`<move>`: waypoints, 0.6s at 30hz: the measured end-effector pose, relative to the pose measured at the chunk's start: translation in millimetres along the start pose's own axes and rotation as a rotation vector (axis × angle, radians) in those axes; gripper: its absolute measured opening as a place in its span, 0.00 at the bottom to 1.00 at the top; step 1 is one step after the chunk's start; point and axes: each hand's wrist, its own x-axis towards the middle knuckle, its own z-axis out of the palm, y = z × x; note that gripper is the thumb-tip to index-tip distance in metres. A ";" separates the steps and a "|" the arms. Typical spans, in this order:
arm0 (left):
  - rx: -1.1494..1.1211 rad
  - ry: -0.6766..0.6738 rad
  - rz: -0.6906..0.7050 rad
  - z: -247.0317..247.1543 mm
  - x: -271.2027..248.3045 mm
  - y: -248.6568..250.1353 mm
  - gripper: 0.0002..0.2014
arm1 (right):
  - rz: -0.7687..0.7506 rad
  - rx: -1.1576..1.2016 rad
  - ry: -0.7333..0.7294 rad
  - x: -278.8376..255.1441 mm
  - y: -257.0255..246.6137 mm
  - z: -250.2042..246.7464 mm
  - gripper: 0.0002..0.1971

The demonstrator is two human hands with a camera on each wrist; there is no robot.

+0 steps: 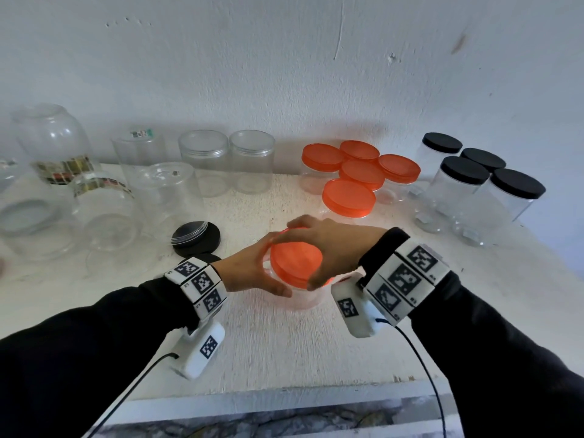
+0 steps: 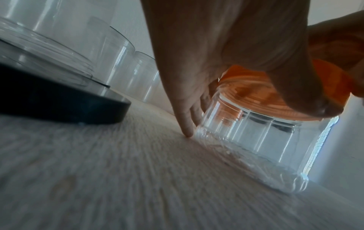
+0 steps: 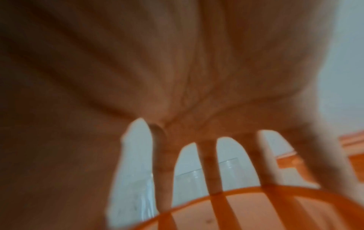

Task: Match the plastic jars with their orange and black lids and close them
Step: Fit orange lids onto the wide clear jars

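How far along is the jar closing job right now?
Done: five orange-lidded jars and four black-lidded jars stand closed. In hand: left hand steadies a jar, right hand grips its orange lid. Left: open jars, loose black lid.

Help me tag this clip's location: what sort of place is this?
Probably a plain home or storeroom shelf, not a lab: a white wood-grain surface set against a scuffed, bare white wall, crowded with empty clear plastic jars and orange-lidded jars.
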 end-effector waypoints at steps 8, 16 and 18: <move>-0.013 -0.010 -0.025 -0.2 0.1 -0.3 0.48 | 0.210 -0.184 0.184 3.7 -14.6 14.4 0.45; 0.014 0.010 0.000 0.8 -0.1 0.5 0.51 | 0.030 -0.082 0.063 1.0 -3.7 5.4 0.40; 0.008 0.003 -0.011 0.7 -0.1 0.6 0.47 | 0.130 -0.175 0.151 3.4 -8.4 11.5 0.41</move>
